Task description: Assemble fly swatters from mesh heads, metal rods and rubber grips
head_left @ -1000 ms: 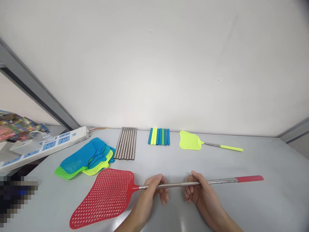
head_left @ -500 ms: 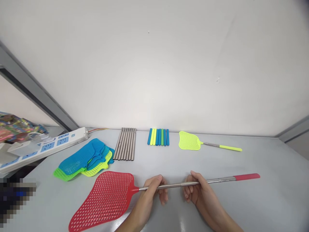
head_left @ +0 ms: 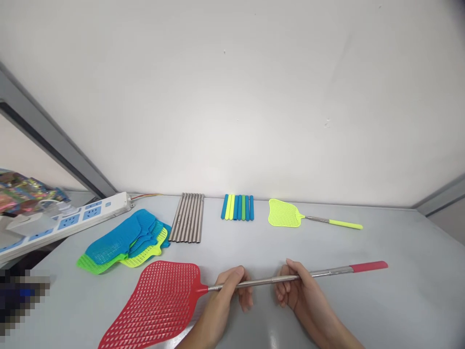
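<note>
A red fly swatter [head_left: 163, 300] with an extended metal telescopic rod and a red grip lies across my two hands in the head view. My left hand [head_left: 228, 295] closes on the rod close to the swatter's head, thumb on top. Further right along the rod, my right hand [head_left: 296, 288] holds it between thumb and curled fingers. The red grip sticks out to the right past that hand. The lower edge of the swatter's head runs out of the picture at the bottom left.
Blue, green and yellow swatter heads [head_left: 119, 237] are piled at the left. Behind them lie several metal rods [head_left: 187, 218] and several coloured grip tubes [head_left: 238, 207]. A yellow fly swatter [head_left: 285, 213] rests by the wall. A power strip [head_left: 90, 213] lies at the far left.
The red swatter's head end has dipped slightly down and left. Both hands keep their hold, and the other items lie as before; the view has shifted a little.
</note>
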`<action>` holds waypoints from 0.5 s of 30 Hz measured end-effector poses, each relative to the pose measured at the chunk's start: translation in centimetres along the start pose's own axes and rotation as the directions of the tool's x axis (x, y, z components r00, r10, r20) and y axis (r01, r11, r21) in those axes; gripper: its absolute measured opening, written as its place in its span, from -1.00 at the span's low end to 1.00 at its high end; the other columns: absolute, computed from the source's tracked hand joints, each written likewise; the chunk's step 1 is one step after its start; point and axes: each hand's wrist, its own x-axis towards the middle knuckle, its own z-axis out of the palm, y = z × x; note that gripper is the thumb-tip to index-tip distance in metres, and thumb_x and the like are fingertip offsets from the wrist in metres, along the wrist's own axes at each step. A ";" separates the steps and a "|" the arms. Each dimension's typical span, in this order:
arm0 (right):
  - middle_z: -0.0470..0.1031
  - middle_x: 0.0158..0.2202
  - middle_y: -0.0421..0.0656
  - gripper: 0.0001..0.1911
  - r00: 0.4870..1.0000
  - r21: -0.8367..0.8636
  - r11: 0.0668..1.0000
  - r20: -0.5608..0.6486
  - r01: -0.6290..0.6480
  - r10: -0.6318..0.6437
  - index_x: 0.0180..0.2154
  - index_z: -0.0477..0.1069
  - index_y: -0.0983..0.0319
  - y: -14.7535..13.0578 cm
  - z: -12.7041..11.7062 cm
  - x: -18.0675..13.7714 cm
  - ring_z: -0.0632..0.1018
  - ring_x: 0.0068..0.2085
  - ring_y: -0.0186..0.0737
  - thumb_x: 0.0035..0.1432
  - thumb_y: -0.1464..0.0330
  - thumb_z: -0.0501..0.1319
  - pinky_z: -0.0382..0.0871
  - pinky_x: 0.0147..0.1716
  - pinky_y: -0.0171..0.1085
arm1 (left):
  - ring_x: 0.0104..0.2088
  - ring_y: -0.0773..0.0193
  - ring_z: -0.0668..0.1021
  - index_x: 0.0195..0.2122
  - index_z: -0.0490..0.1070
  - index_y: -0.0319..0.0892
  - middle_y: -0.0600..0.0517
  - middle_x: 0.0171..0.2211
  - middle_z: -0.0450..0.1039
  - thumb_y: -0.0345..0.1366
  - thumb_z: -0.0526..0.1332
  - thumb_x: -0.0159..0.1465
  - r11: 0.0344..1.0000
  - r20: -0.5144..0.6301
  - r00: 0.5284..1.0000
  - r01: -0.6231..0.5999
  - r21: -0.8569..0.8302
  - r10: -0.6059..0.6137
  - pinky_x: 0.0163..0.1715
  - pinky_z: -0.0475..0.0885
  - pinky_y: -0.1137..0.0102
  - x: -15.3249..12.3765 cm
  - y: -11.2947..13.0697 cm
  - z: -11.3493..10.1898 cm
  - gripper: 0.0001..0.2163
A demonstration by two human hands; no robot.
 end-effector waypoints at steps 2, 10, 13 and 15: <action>0.20 -0.69 -0.21 -0.57 1.000 0.000 1.000 0.002 0.000 0.000 -0.69 0.18 0.26 -0.1 0.1 0.0 0.28 -0.58 -0.31 0.11 0.19 -0.08 0.16 -0.53 -0.29 | -0.58 0.34 0.34 -0.60 0.27 -0.22 0.06 -0.67 0.30 -0.18 -0.13 0.23 1.000 -0.002 1.000 -0.008 -0.001 0.008 -0.46 0.22 0.43 0.0 0.0 0.0 -0.63; 0.20 -0.69 -0.21 -0.58 1.000 0.013 1.000 -0.007 -0.004 0.004 -0.70 0.17 0.26 -0.2 0.2 0.0 0.27 -0.58 -0.31 0.11 0.20 -0.07 0.16 -0.53 -0.30 | -0.59 0.33 0.34 -0.60 0.26 -0.22 0.05 -0.67 0.31 -0.16 -0.11 0.22 1.000 -0.018 1.000 0.006 -0.003 -0.006 -0.48 0.23 0.43 -0.1 0.0 0.2 -0.64; 0.19 -0.69 -0.21 -0.58 1.000 0.010 1.000 0.001 -0.002 0.002 -0.69 0.17 0.26 -0.2 0.2 -0.1 0.28 -0.58 -0.31 0.10 0.20 -0.07 0.16 -0.53 -0.30 | -0.59 0.33 0.35 -0.60 0.26 -0.22 0.05 -0.67 0.31 -0.16 -0.11 0.22 1.000 -0.017 1.000 0.004 -0.007 -0.004 -0.48 0.23 0.43 -0.2 0.0 0.2 -0.64; 0.20 -0.68 -0.21 -0.58 1.000 0.013 1.000 0.002 -0.002 0.002 -0.69 0.18 0.26 -0.2 0.3 -0.1 0.28 -0.57 -0.31 0.10 0.19 -0.06 0.16 -0.53 -0.30 | -0.60 0.33 0.34 -0.61 0.26 -0.22 0.05 -0.67 0.31 -0.16 -0.11 0.22 1.000 -0.015 1.000 -0.001 -0.011 0.001 -0.48 0.23 0.43 -0.1 -0.1 0.2 -0.63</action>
